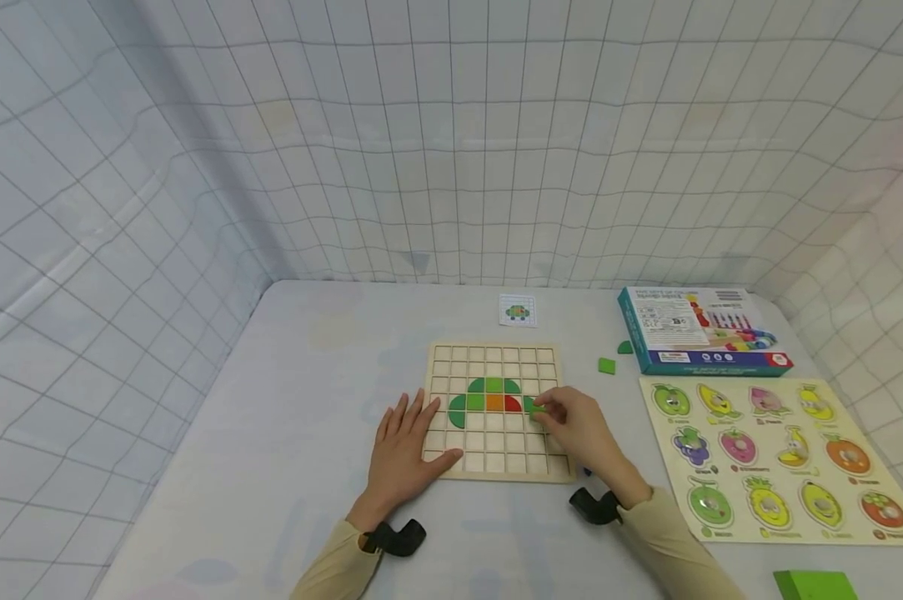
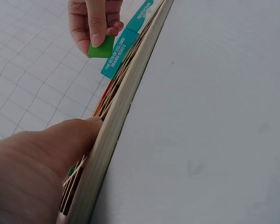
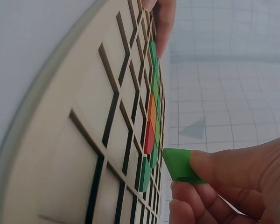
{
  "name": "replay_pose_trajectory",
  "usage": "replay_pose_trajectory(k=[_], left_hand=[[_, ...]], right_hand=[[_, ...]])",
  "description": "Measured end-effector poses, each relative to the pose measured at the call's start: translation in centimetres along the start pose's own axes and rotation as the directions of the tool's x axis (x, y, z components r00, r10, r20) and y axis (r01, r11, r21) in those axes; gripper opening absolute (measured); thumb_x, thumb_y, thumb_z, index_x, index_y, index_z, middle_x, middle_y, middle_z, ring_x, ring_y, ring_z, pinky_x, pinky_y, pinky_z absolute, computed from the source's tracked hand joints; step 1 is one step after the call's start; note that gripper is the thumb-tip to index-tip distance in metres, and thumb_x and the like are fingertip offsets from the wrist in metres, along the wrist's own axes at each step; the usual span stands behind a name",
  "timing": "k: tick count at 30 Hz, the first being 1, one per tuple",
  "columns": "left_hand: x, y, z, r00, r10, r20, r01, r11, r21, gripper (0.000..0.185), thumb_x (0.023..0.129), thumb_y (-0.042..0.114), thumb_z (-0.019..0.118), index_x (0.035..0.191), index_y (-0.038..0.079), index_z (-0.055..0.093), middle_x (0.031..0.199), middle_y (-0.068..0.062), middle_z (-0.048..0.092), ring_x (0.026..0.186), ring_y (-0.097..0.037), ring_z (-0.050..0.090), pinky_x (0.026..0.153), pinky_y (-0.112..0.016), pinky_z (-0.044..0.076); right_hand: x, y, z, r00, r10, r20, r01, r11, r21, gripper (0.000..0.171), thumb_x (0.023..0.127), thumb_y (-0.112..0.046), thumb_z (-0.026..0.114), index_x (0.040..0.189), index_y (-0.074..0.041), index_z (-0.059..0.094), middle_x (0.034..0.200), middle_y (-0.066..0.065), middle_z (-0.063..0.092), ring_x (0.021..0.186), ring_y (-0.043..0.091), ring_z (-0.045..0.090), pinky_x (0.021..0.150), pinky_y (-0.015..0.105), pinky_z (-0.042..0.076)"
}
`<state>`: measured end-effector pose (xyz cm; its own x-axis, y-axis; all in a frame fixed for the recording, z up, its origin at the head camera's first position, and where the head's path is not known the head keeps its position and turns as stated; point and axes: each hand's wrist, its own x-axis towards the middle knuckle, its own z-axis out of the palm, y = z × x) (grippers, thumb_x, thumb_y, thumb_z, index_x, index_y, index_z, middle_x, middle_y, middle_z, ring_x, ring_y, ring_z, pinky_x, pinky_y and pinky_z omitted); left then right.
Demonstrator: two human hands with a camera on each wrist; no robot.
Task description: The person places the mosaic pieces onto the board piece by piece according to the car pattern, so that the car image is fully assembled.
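A wooden grid board (image 1: pixel 496 462) lies flat on the table, bearing a shape of dark and light green tiles, one orange tile (image 1: pixel 494 402) and one red rounded tile (image 1: pixel 512 403). My left hand (image 1: pixel 402 454) rests on its left side, fingers spread and thumb over the near edge. Above the board's right side, my right hand (image 1: pixel 580 427) pinches a light green square tile (image 3: pixel 179 165) between thumb and fingers. In the right wrist view that tile is tilted and apart from the grid, near a dark green rounded tile (image 3: pixel 144 175).
Behind the board lies a small pattern card (image 1: pixel 518 311). To the right are a loose green square (image 1: pixel 607 366), a dark green piece (image 1: pixel 625 347), a printed box (image 1: pixel 669 325) and a fruit puzzle board (image 1: pixel 732 417). A green block (image 1: pixel 815 585) stands at the near right.
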<state>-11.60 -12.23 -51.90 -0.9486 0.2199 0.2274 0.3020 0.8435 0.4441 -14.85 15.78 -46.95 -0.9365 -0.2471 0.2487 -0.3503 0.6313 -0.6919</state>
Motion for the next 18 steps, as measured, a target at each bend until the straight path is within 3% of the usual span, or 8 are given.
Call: replay_pose_trajectory(k=[6,11,18], left_hand=[[0.2,0.0,0.2,1.0,-0.015,-0.017,0.015,1.0,-0.007,0.083,0.08,0.06,0.064,0.146,0.015,0.041,0.151,-0.011,0.03,0.141,-0.032,0.014,0.11,-0.051,0.009],[0.4,0.1,0.3,0.999,-0.026,-0.047,0.025,0.999,-0.019,0.084,0.077,0.061,0.065,0.144,0.015,0.044,0.15,-0.011,0.033,0.141,-0.033,0.017,0.11,-0.052,0.009],[0.4,0.3,0.5,0.999,-0.039,-0.027,0.038,0.999,-0.029,0.084,0.077,0.062,0.065,0.145,0.017,0.043,0.15,-0.009,0.032,0.141,-0.03,0.015,0.111,-0.05,0.006]], right_hand=[[0.6,-0.3,0.5,0.999,-0.036,0.034,0.034,0.997,0.068,0.014,0.08,-0.001,0.075,0.093,-0.004,0.07,0.08,-0.002,0.062,0.067,0.011,0.054,0.06,0.026,0.048],[1.1,-0.4,1.5,0.995,-0.024,0.095,0.012,0.991,0.13,0.011,0.08,-0.005,0.076,0.089,-0.005,0.07,0.077,-0.003,0.063,0.067,0.01,0.056,0.06,0.025,0.05],[1.5,-0.9,3.0,0.987,-0.041,0.156,0.018,0.99,0.143,0.007,0.081,-0.005,0.075,0.087,-0.005,0.071,0.077,-0.003,0.064,0.068,0.009,0.058,0.061,0.023,0.051]])
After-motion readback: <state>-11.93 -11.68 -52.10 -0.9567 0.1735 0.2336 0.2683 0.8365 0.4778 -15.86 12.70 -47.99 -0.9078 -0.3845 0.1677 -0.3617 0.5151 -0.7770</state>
